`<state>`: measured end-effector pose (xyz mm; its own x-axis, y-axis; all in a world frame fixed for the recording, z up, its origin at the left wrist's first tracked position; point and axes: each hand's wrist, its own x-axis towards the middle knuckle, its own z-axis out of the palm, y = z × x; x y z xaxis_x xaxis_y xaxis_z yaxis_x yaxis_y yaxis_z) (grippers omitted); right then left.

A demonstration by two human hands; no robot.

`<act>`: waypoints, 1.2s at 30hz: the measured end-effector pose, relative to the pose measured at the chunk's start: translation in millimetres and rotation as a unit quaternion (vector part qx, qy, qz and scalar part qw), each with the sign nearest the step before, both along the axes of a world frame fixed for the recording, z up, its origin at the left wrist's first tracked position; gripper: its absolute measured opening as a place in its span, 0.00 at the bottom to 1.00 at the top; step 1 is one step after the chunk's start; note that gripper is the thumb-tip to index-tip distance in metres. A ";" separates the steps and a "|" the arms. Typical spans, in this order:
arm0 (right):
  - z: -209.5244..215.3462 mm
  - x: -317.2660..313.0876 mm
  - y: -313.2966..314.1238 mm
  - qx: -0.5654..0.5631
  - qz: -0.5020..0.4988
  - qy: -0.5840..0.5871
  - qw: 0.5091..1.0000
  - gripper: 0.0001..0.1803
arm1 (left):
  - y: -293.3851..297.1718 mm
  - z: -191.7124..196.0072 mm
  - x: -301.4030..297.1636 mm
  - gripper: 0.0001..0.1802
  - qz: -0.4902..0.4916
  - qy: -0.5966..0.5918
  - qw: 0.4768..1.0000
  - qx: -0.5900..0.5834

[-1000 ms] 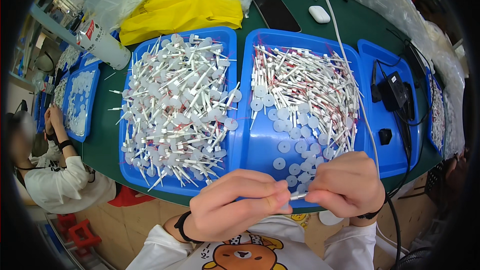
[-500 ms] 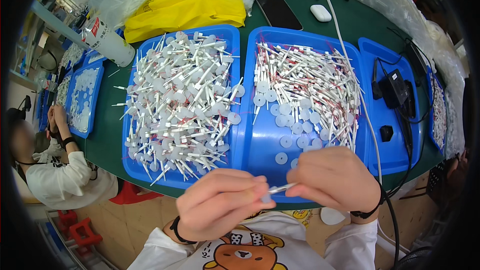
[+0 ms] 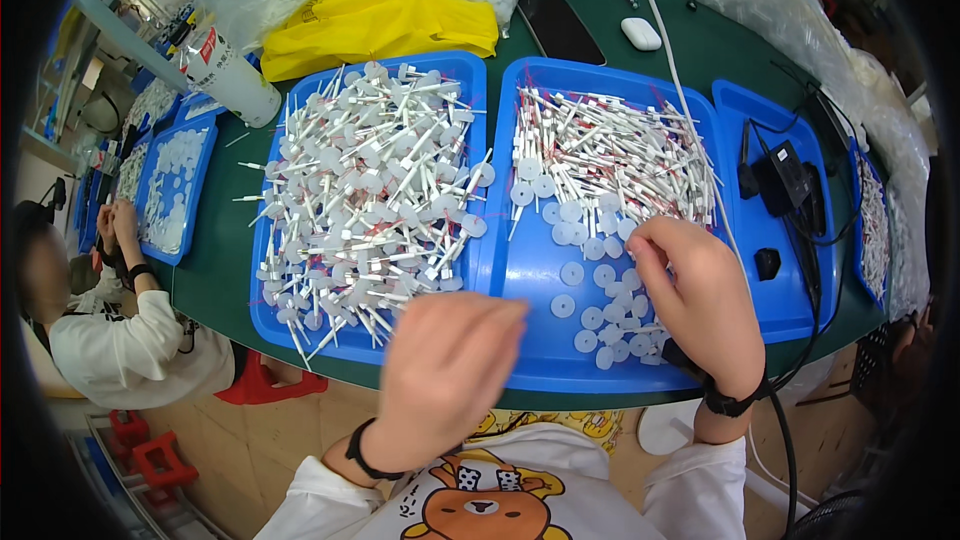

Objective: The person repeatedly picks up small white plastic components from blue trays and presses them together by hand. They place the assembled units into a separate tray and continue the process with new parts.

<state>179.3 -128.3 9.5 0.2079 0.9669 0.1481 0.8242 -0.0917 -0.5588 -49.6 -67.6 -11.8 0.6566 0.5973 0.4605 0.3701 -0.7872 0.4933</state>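
My left hand [image 3: 450,370], smeared by motion, is over the front right corner of the left blue tray [image 3: 262,305]. Whether its fingers hold anything does not show. That tray is heaped with white sticks carrying translucent discs and thin red wires [image 3: 375,190]. Over the right blue tray [image 3: 520,290], my right hand [image 3: 705,305] reaches in with thumb and fingertips drawn together beside the loose translucent discs [image 3: 604,275]. What sits between those fingertips is too small to make out. Behind the discs lies a pile of white sticks with red wires [image 3: 610,155].
A white cable [image 3: 690,105] crosses the right tray's side. A third blue tray [image 3: 790,310] holds a black adapter [image 3: 785,178] and cords. At the back are a yellow bag [image 3: 385,20], phone [image 3: 560,30], earbud case [image 3: 641,34] and bottle [image 3: 230,80]. A co-worker [image 3: 130,330] sits at left.
My hands have come apart from the stick and disc they held together. The left moved up toward the left tray; the right moved up and right to the loose discs.
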 end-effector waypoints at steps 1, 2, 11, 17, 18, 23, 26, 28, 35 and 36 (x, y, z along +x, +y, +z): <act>-0.7 3.3 -0.7 -0.003 -0.009 0.002 1.000 0.04 | -2.5 -8.1 12.7 0.16 -0.034 0.006 0.999 -0.008; -1.2 5.9 -0.9 -0.012 -0.013 0.009 1.000 0.04 | -5.5 -13.1 25.3 0.15 -0.040 0.012 0.999 -0.024; -16.8 23.5 -0.2 -0.073 0.019 -0.013 0.997 0.05 | -10.2 -30.1 45.8 0.14 -0.041 0.102 0.988 -0.107; -31.2 12.1 4.8 -0.052 -0.026 -0.127 0.990 0.08 | -9.0 -26.2 41.2 0.12 -0.025 0.033 0.976 -0.214; -31.6 12.8 6.6 -0.062 -0.017 -0.129 0.990 0.09 | -7.4 -24.8 40.3 0.11 -0.021 0.021 0.970 -0.242; -32.8 17.2 8.7 -0.061 -0.021 -0.092 0.994 0.08 | 2.6 -23.9 36.3 0.16 -0.050 -0.081 0.944 -0.315; -26.6 16.6 9.6 -0.030 -0.040 -0.038 0.998 0.08 | 6.0 -25.3 32.1 0.17 -0.053 -0.096 0.917 -0.383; -24.1 15.6 8.9 -0.026 -0.047 -0.049 0.997 0.08 | 6.3 -26.3 30.8 0.17 -0.057 -0.124 0.884 -0.447; 7.9 10.1 12.7 -0.047 -0.057 0.196 0.978 0.12 | 2.0 -19.9 31.9 0.18 -0.091 -0.279 0.758 -0.582; 4.4 10.7 11.9 0.009 -0.035 0.181 0.983 0.14 | 0.5 -18.1 32.1 0.18 -0.089 -0.293 0.754 -0.581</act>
<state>190.0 -116.3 13.8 0.3159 0.9462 0.0701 0.5635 -0.1276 -0.8162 -17.5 -67.1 -29.9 0.6607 0.7479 -0.0643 -0.2404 0.2920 0.9257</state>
